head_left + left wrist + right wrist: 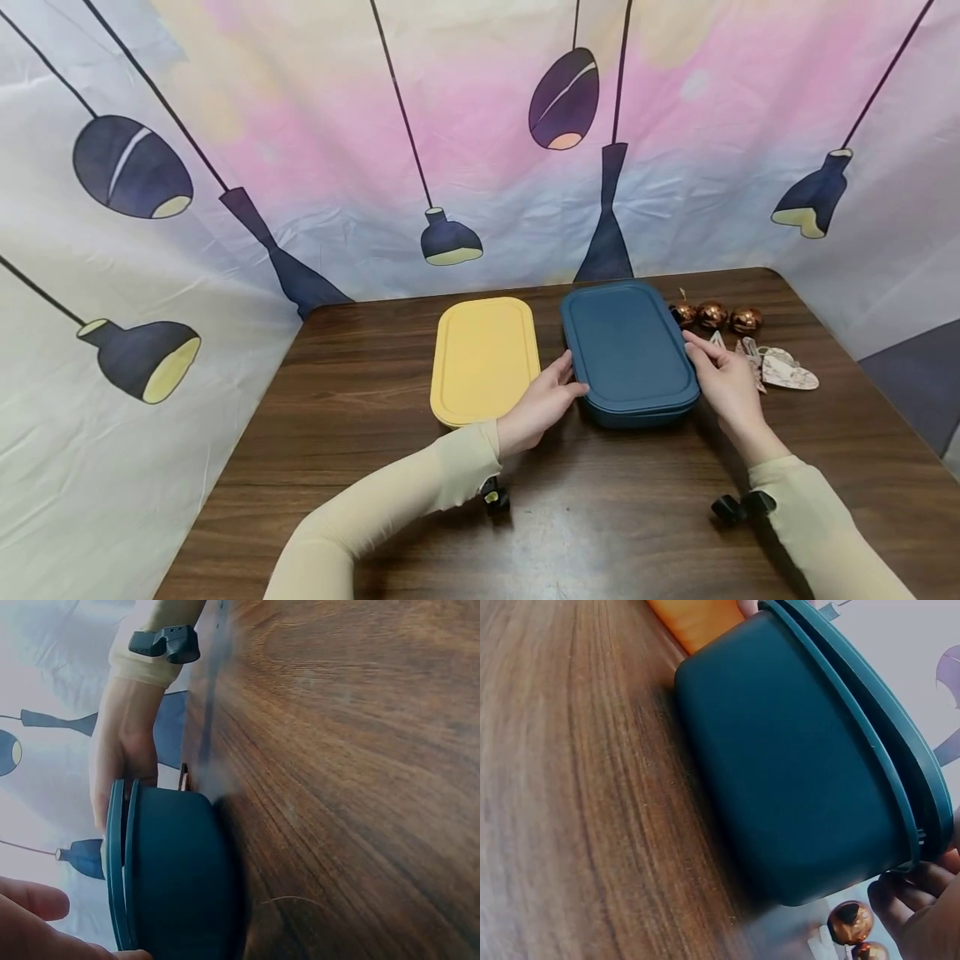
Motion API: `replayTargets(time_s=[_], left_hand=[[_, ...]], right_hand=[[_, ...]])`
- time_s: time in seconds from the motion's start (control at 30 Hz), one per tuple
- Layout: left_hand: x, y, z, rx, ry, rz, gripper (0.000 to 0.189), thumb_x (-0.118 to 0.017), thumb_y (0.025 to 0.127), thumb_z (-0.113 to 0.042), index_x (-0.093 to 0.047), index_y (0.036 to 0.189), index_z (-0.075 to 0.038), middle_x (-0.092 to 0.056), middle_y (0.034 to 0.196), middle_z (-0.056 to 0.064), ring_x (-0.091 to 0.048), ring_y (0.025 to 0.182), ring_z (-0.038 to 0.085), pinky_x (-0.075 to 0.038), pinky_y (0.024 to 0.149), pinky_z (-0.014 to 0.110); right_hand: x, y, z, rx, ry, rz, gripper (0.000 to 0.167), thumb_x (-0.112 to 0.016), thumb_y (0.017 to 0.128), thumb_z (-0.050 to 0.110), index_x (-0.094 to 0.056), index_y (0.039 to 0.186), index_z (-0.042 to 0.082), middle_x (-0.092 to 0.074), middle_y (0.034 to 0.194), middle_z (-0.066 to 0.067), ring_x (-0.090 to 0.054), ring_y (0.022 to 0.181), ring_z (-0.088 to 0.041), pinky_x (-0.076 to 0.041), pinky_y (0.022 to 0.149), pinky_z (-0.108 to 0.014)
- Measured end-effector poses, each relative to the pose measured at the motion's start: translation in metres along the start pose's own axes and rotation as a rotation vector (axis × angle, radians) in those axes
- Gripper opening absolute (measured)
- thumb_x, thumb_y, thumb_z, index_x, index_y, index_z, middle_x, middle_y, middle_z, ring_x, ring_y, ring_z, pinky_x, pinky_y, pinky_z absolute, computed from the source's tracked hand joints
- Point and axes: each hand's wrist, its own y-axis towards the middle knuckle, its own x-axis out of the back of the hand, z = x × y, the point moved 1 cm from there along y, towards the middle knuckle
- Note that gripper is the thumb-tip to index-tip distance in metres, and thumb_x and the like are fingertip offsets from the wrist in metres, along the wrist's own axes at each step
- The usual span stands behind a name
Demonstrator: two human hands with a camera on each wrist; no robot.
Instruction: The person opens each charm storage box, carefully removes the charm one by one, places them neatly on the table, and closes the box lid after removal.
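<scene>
A dark blue lidded storage box (176,870) stands on the table. Its blue lid (630,346) lies over the top, with a narrow gap between lid and box rim visible in both wrist views. My left hand (538,404) holds the lid at its left side near the front corner, thumb on the edge. At the right edge, my right hand (726,383) grips the lid, with fingers curled beneath the rim in the right wrist view. Left of the blue box sits a second box with a yellow lid (486,358).
Several shiny copper balls (712,314) lie right of the blue box near the table's back. Nearer, beside my right hand, are a white patterned heart ornament (787,371) and other small ornaments, partly hidden. A printed cloth (510,192) hangs behind the wooden table (600,517).
</scene>
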Motion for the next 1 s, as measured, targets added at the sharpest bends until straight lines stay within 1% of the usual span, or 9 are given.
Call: replayTargets(time_s=[0.13,0.2,0.3,0.37,0.5,0.6,0.7,0.83,1.0], left_hand=[[-0.001,0.000,0.003,-0.012,0.015,0.005,0.070,-0.053,0.101,-0.008,-0.016,0.161,-0.002,-0.015,0.167,0.010,-0.019,0.152,0.025,-0.023,0.120,0.042],[-0.002,0.000,0.004,-0.015,0.021,0.003,0.071,-0.053,0.100,-0.008,-0.017,0.161,-0.002,-0.016,0.167,0.010,-0.019,0.152,0.025,-0.023,0.120,0.042],[-0.002,-0.001,0.005,-0.011,0.025,-0.001,0.072,-0.055,0.100,-0.008,-0.017,0.161,-0.002,-0.016,0.167,0.008,-0.018,0.152,0.024,-0.024,0.120,0.042],[-0.003,-0.001,0.007,-0.012,0.024,-0.003,0.072,-0.055,0.100,-0.009,-0.016,0.161,-0.003,-0.015,0.167,0.008,-0.018,0.152,0.024,-0.025,0.119,0.042],[-0.004,-0.002,0.008,-0.016,0.027,-0.007,0.074,-0.057,0.100,-0.009,-0.015,0.161,-0.004,-0.014,0.167,0.007,-0.021,0.151,0.027,-0.028,0.118,0.041],[-0.005,-0.003,0.009,-0.022,0.025,-0.008,0.075,-0.058,0.100,-0.009,-0.014,0.161,-0.004,-0.013,0.167,0.009,-0.025,0.149,0.031,-0.030,0.117,0.041],[-0.007,-0.004,0.012,-0.036,0.008,-0.007,0.075,-0.057,0.101,-0.007,-0.013,0.161,-0.003,-0.012,0.167,0.011,-0.025,0.149,0.032,-0.029,0.117,0.041],[-0.011,-0.004,0.021,-0.035,-0.013,-0.010,0.075,-0.056,0.104,-0.011,-0.009,0.162,-0.004,-0.008,0.168,0.010,-0.019,0.151,0.028,-0.029,0.117,0.040],[-0.018,-0.004,0.035,-0.041,0.013,-0.024,0.078,-0.053,0.107,-0.027,-0.002,0.162,-0.008,-0.004,0.168,0.009,-0.016,0.152,0.026,-0.027,0.118,0.041]], right_hand=[[0.000,-0.001,-0.001,-0.012,-0.012,-0.004,0.055,-0.045,0.106,0.045,-0.051,0.149,0.010,-0.047,0.149,-0.018,-0.037,0.141,-0.037,-0.036,0.087,-0.023],[-0.001,-0.002,-0.002,-0.011,-0.004,-0.010,0.055,-0.045,0.107,0.044,-0.051,0.149,0.009,-0.047,0.149,-0.018,-0.037,0.141,-0.036,-0.040,0.096,-0.032],[-0.003,-0.002,-0.003,-0.008,0.018,-0.016,0.054,-0.045,0.107,0.041,-0.051,0.148,0.007,-0.046,0.149,-0.019,-0.037,0.142,-0.037,-0.037,0.108,-0.048],[-0.004,-0.002,-0.003,-0.008,0.025,-0.028,0.053,-0.046,0.107,0.041,-0.051,0.148,0.006,-0.047,0.149,-0.019,-0.038,0.141,-0.037,-0.035,0.109,-0.055],[-0.007,-0.003,-0.004,-0.011,0.015,-0.048,0.053,-0.046,0.107,0.041,-0.053,0.147,0.007,-0.048,0.148,-0.019,-0.040,0.140,-0.036,-0.036,0.108,-0.055],[-0.008,-0.004,-0.004,-0.003,0.000,-0.053,0.052,-0.046,0.107,0.040,-0.053,0.147,0.007,-0.049,0.147,-0.020,-0.042,0.138,-0.036,-0.038,0.107,-0.052],[-0.008,-0.005,-0.005,0.005,-0.008,-0.049,0.053,-0.048,0.107,0.040,-0.053,0.147,0.007,-0.052,0.144,-0.020,-0.044,0.136,-0.037,-0.043,0.101,-0.033],[-0.008,-0.006,-0.006,0.006,0.010,-0.024,0.058,-0.054,0.104,0.044,-0.051,0.149,0.007,-0.053,0.143,-0.021,-0.048,0.132,-0.037,-0.040,0.082,-0.008],[-0.009,-0.007,-0.007,-0.005,0.034,0.009,0.064,-0.057,0.102,0.046,-0.046,0.151,0.008,-0.050,0.146,-0.022,-0.050,0.131,-0.038,-0.042,0.075,-0.004]])
